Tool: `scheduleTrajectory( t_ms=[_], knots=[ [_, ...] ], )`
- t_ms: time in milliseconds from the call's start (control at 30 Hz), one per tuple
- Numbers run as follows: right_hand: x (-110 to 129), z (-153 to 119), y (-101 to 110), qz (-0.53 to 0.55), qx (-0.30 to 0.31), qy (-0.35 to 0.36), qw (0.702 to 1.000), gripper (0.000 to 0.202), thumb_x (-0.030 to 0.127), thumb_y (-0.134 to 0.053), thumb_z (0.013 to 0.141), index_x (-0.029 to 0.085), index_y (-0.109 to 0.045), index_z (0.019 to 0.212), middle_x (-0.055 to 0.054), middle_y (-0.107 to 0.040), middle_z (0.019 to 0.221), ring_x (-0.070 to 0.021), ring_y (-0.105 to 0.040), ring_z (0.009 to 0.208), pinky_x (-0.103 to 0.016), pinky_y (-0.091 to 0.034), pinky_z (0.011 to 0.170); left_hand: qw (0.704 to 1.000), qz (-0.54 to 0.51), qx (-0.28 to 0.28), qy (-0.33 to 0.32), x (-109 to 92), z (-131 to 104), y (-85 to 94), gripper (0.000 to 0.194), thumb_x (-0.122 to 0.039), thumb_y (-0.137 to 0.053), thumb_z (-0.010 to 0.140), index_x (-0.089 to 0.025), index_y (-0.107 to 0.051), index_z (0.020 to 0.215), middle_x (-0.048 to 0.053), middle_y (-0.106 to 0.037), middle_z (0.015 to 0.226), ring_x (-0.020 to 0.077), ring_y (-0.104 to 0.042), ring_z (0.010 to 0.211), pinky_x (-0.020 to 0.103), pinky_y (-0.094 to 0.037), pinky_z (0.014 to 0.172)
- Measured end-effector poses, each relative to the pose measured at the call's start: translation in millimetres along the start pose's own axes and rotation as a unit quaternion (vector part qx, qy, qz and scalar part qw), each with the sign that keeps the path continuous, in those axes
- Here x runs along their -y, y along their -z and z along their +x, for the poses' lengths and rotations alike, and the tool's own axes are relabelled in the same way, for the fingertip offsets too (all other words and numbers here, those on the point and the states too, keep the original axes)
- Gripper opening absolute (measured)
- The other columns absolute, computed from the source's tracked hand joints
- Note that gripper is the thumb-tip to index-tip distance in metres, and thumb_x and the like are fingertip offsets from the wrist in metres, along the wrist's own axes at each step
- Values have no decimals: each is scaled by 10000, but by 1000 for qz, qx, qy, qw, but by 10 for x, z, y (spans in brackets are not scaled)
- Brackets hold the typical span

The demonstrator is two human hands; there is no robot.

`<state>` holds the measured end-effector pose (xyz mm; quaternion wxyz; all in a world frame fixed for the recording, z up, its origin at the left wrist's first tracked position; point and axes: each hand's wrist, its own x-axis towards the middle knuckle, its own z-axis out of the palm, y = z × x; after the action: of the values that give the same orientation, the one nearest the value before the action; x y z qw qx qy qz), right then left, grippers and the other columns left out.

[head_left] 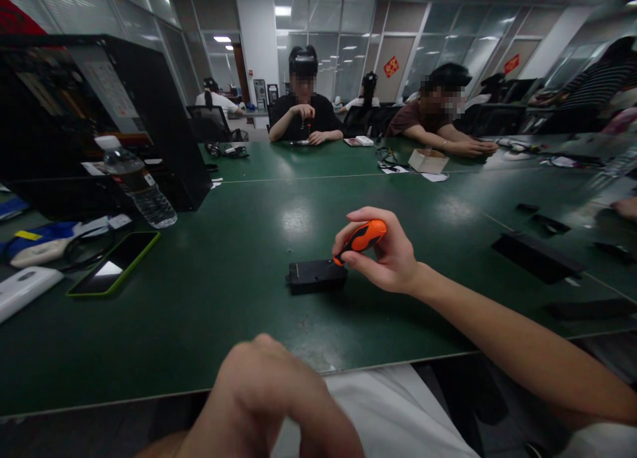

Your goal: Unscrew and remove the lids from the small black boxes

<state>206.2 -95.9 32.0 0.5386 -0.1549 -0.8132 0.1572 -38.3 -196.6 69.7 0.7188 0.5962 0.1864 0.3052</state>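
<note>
A small black box [317,277] lies on the green table [239,232] in front of me. My right hand [385,252] is closed round an orange and black screwdriver handle [365,236], tilted with its lower end over the right end of the box. The screwdriver's tip is too small to make out. My left hand [273,398] is near the camera at the bottom, off the box, with its fingers curled. What it holds, if anything, is hidden.
At left are a black computer case [149,113], a water bottle [137,182] and a green-edged phone [115,264]. Black parts [537,255] lie at right. Two people sit across the table, near a small cardboard box [428,160].
</note>
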Motion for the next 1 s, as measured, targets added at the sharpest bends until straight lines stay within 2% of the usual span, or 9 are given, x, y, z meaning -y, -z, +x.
scheduleTrajectory(
  t_ms=[67,167,433,567,700,800,867,967,1000],
  knots=[
    [1,-7,-1,-3,-2,-2,1000,592,90,-682,909,265,-426,1413,-3,-677,958,-127,-685,794,-271,-584,701,992,-95,-82,6,80,140,34,232,-442,-765,887,-221,-801,823,11,-665,513,92,-577,391,176,-387,410],
    [4,-10,0,-8,-2,-5,1000,587,99,-684,913,265,-425,1413,-3,-677,960,-125,-683,796,-270,-585,708,974,-179,-137,26,187,320,59,263,-416,-794,877,-154,-775,894,45,-774,698,112,-698,518,158,-485,504],
    [-18,-28,1,-2,-1,-16,1000,583,124,-690,920,275,-421,1414,-6,-682,957,-135,-682,807,-284,-589,724,964,-230,-120,50,276,438,75,279,-364,-810,876,-107,-762,974,106,-821,902,157,-785,691,149,-549,587],
    [2,-26,5,4,-5,-28,1000,546,142,-693,924,280,-439,1386,-3,-691,960,-131,-688,807,-275,-590,728,964,-230,-118,56,300,465,73,308,-390,-829,854,-105,-735,925,88,-814,836,150,-781,666,143,-555,586],
    [17,8,-2,41,-44,-104,993,459,189,-717,918,269,-485,1305,5,-712,926,-122,-694,770,-238,-582,672,965,-223,-125,66,319,481,107,370,-415,-885,781,-124,-667,852,57,-792,750,157,-780,660,153,-575,604],
    [-26,42,29,75,-88,-177,977,406,266,-745,902,250,-510,1232,9,-721,877,-106,-657,656,-212,-545,561,974,-174,-132,59,321,391,181,392,-378,-917,737,-141,-642,886,40,-789,752,152,-752,576,175,-571,562],
    [-89,56,90,92,-117,-207,967,388,314,-746,899,241,-517,1204,11,-719,849,-100,-627,595,-211,-518,506,983,-94,-155,31,304,269,254,348,-412,-847,816,-145,-629,868,36,-778,715,126,-680,436,161,-492,436],
    [-208,49,235,97,-156,-237,954,398,371,-759,882,235,-531,1178,11,-716,814,-106,-611,553,-217,-487,456,978,67,-199,0,224,91,389,258,-388,-712,942,-157,-627,863,-4,-693,526,98,-581,338,142,-406,366],
    [-245,42,286,92,-168,-247,950,405,386,-768,873,235,-537,1168,11,-715,803,-106,-604,536,-219,-478,442,974,119,-195,-9,183,60,437,231,-367,-678,966,-163,-630,869,-9,-682,510,102,-587,348,150,-435,383]
  ],
)
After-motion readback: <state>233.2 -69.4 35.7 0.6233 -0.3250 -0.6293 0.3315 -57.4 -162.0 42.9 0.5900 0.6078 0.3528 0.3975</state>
